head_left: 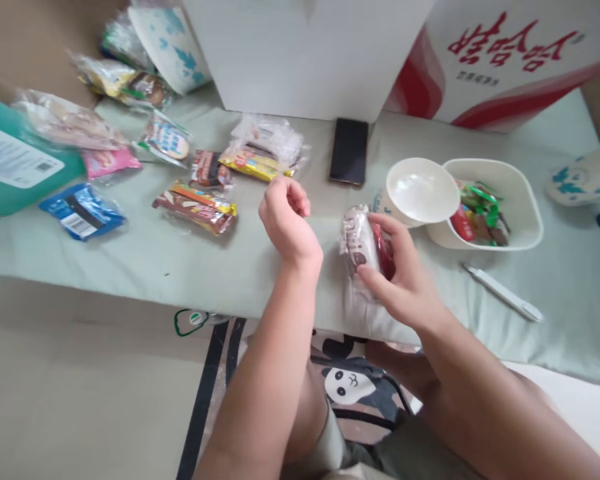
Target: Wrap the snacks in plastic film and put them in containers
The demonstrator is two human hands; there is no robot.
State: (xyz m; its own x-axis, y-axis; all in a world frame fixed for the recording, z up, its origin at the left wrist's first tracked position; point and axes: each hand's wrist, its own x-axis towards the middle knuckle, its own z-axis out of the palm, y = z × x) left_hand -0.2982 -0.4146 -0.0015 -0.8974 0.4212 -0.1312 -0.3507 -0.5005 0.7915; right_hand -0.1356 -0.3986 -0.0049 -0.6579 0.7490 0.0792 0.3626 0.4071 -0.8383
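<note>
My right hand has its thumb and fingers around a white wrapped snack with brown print. A red wrapper shows between that snack and my fingers. Clear plastic lies below them on the cloth. To the left, my left hand hangs over the table with its fingers curled in, and I see nothing in it. Beyond it are a yellow snack packet under clear wrapping and a brown-and-yellow packet. A white paper cup stands just past my right hand.
A white tub holds several small wrapped sweets. A white utility knife lies nearer me. A black phone rests before white boxes. Blue and pink packets lie left, beside a green jug.
</note>
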